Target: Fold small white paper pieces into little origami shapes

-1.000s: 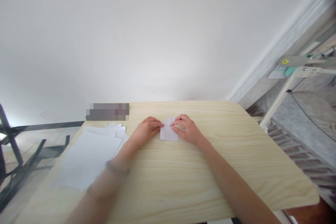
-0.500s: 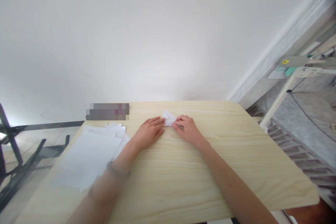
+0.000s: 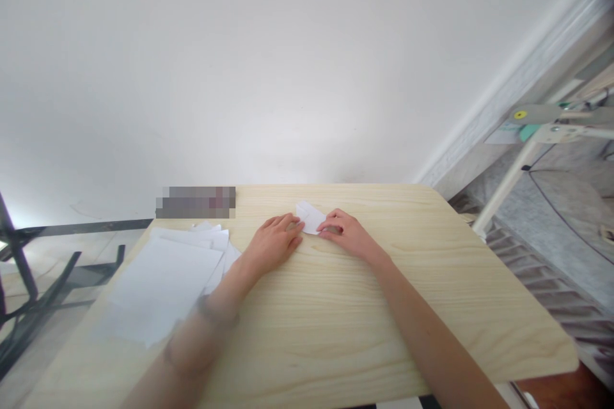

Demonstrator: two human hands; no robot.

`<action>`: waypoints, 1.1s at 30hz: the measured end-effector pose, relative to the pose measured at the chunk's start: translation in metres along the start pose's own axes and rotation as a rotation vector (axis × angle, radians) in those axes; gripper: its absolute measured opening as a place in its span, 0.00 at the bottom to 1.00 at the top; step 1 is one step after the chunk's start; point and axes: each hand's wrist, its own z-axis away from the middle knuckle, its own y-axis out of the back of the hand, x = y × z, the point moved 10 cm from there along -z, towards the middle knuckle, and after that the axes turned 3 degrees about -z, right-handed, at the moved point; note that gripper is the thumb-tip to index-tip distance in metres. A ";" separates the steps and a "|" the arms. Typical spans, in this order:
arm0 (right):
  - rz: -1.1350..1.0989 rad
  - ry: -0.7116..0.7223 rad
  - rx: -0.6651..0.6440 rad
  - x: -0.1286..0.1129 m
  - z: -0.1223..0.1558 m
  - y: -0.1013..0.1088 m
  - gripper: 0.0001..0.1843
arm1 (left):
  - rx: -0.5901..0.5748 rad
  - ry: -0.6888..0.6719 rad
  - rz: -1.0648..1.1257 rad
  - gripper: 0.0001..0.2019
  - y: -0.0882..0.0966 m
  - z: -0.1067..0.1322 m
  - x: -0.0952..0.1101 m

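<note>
Folded white paper (image 3: 311,216): right hand (image 3: 351,236) pinches its right corner; left hand (image 3: 272,244), fingers loosely spread, touches its left edge.

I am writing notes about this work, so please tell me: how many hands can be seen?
2. The left hand touches the left side of the small folded paper; the right hand touches its right side. No other hand shows.
</note>
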 end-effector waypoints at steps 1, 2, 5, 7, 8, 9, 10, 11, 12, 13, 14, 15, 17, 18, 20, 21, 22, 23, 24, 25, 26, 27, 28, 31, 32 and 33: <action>-0.005 0.011 -0.021 -0.001 0.001 0.000 0.07 | -0.002 0.003 -0.007 0.16 -0.001 0.000 0.000; -0.006 0.017 -0.032 -0.002 0.001 0.000 0.06 | -0.004 0.003 -0.011 0.16 -0.002 0.000 -0.001; 0.001 0.020 -0.016 -0.002 0.000 0.001 0.07 | -0.013 -0.003 -0.013 0.16 -0.004 0.001 -0.002; 0.024 0.019 0.006 -0.002 -0.001 0.000 0.08 | -0.023 -0.007 -0.019 0.16 -0.005 0.001 -0.002; 0.050 0.010 0.024 -0.001 -0.002 -0.001 0.09 | -0.028 -0.010 -0.023 0.16 -0.005 0.001 -0.002; 0.086 -0.004 0.050 0.001 -0.003 -0.001 0.10 | -0.033 -0.015 -0.027 0.17 -0.005 0.001 -0.001; 0.135 -0.028 0.079 0.003 -0.004 -0.001 0.11 | -0.039 -0.021 -0.028 0.17 -0.004 0.001 0.000; 0.198 -0.054 0.115 0.004 -0.004 -0.001 0.12 | -0.045 -0.029 -0.026 0.17 -0.004 0.002 0.001; 0.257 -0.077 0.150 0.005 -0.004 0.000 0.13 | -0.052 -0.038 -0.022 0.17 -0.003 0.002 0.002; 0.306 -0.092 0.173 0.005 -0.004 0.000 0.13 | -0.058 -0.047 -0.019 0.18 -0.002 0.002 0.004; 0.346 -0.104 0.190 0.004 -0.003 -0.001 0.13 | -0.063 -0.056 -0.018 0.18 -0.002 0.002 0.005; 0.378 -0.114 0.203 0.003 -0.003 -0.002 0.13 | -0.068 -0.064 -0.019 0.18 -0.001 0.002 0.007; 0.424 -0.132 0.222 0.002 -0.002 -0.002 0.13 | -0.075 -0.071 -0.025 0.18 -0.001 0.002 0.008; 0.438 -0.144 0.232 0.002 -0.002 -0.002 0.13 | -0.079 -0.071 -0.026 0.18 -0.001 0.002 0.008; 0.448 -0.172 0.256 0.003 -0.001 0.000 0.13 | -0.086 -0.068 -0.021 0.19 -0.001 0.002 0.009; 0.448 -0.187 0.266 0.004 0.000 0.002 0.14 | -0.086 -0.066 -0.016 0.19 -0.001 0.001 0.009; 0.447 -0.203 0.273 0.005 0.000 0.003 0.14 | -0.084 -0.068 -0.011 0.20 0.000 0.001 0.009; 0.449 -0.218 0.276 0.006 0.000 0.004 0.15 | -0.080 -0.071 -0.006 0.20 0.001 0.001 0.010; 0.458 -0.231 0.277 0.007 0.000 0.004 0.15 | -0.073 -0.078 -0.004 0.20 0.003 0.001 0.011; 0.472 -0.243 0.277 0.007 0.000 0.004 0.16 | -0.068 -0.085 -0.005 0.20 0.004 0.000 0.012; 0.491 -0.252 0.275 0.006 0.000 0.004 0.16 | -0.067 -0.093 -0.010 0.20 0.005 0.000 0.014; 0.513 -0.260 0.273 0.005 0.000 0.004 0.16 | -0.068 -0.100 -0.019 0.19 0.005 0.000 0.015; 0.534 -0.264 0.273 0.005 0.000 0.004 0.17 | -0.073 -0.104 -0.031 0.19 0.005 0.000 0.016; 0.544 -0.261 0.283 0.004 -0.001 0.005 0.17 | -0.087 -0.099 -0.068 0.18 0.003 0.001 0.015; 0.519 -0.250 0.282 0.005 -0.001 0.007 0.17 | -0.089 -0.095 -0.076 0.18 0.003 0.001 0.015; 0.481 -0.234 0.279 0.006 -0.001 0.008 0.16 | -0.090 -0.093 -0.082 0.18 0.002 0.001 0.014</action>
